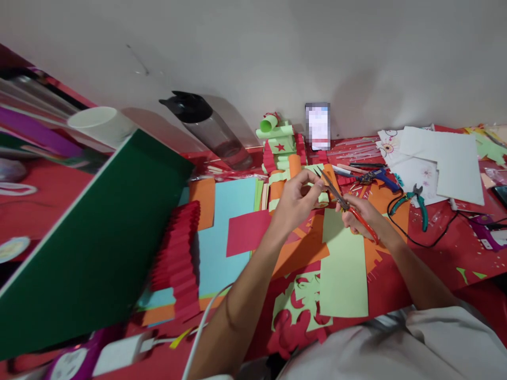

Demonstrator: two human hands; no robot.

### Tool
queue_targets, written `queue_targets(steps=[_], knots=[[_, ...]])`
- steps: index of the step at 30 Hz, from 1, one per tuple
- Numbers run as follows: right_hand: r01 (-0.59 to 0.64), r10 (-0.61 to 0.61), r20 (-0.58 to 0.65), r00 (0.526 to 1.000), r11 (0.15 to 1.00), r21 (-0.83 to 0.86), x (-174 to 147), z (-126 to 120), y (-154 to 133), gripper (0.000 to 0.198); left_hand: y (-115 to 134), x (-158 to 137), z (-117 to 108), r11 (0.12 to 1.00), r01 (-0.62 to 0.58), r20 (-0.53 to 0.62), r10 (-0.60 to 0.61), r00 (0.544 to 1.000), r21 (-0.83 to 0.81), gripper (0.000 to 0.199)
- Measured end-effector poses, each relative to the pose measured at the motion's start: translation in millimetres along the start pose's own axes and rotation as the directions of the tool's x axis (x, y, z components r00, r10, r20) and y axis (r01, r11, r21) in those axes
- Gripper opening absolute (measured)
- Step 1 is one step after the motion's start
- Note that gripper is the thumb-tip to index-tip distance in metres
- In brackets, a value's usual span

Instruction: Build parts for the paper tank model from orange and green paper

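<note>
My right hand (362,215) grips a pair of scissors (335,191) with red handles, blades pointing up and to the left. Close to the blades, my left hand (298,196) is pinched, thumb against fingers; whatever it may hold is too small to make out. Below the hands lies a sheet of pale green paper (344,269), with orange paper (303,248) beside it. Rolled orange paper (294,165) and green paper pieces stand just behind my hands. Farther back is a green paper model (280,146) with a red star and red pleated sides.
A phone (318,126) leans on the wall. Left are a bottle (216,134), a tilted dark green board (91,232) and red pleated paper (180,264). Right lie a blue glue gun (382,178), teal pliers (418,203) and a black cord. A white cable (202,327) runs near my left forearm.
</note>
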State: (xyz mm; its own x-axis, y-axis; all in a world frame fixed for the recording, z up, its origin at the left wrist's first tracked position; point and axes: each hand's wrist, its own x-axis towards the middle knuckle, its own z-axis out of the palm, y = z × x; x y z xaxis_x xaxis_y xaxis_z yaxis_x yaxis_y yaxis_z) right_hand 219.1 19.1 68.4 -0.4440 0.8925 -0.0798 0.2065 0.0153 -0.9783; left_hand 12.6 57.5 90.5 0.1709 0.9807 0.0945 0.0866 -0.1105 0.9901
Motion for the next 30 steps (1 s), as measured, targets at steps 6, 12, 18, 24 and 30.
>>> queue_targets(steps=[6,12,18,24,30], knots=[[-0.017,0.017,-0.011,1.0,1.0,-0.007,-1.0,0.8,-3.6,0.043,-0.5,1.2,-0.2,1.0,-0.01,0.003,0.01,1.0,0.012,0.019],[-0.025,0.025,-0.023,0.999,1.0,0.011,-1.3,1.5,0.8,0.04,-0.7,0.9,-0.5,1.0,-0.015,0.021,0.015,1.0,0.013,0.021],[-0.015,0.016,-0.034,0.999,1.0,0.014,-0.3,1.5,3.1,0.039,-1.6,1.1,-0.4,1.0,-0.018,0.027,0.018,0.999,-0.006,0.021],[0.016,-0.015,-0.027,1.0,1.0,0.023,1.3,2.3,1.0,0.046,0.9,0.0,0.0,1.0,-0.006,0.037,0.007,0.999,-0.026,0.021],[-0.013,0.014,-0.048,0.999,1.0,0.025,1.1,3.6,1.0,0.048,-2.5,1.2,-0.3,0.999,-0.015,0.036,0.017,0.999,-0.046,0.02]])
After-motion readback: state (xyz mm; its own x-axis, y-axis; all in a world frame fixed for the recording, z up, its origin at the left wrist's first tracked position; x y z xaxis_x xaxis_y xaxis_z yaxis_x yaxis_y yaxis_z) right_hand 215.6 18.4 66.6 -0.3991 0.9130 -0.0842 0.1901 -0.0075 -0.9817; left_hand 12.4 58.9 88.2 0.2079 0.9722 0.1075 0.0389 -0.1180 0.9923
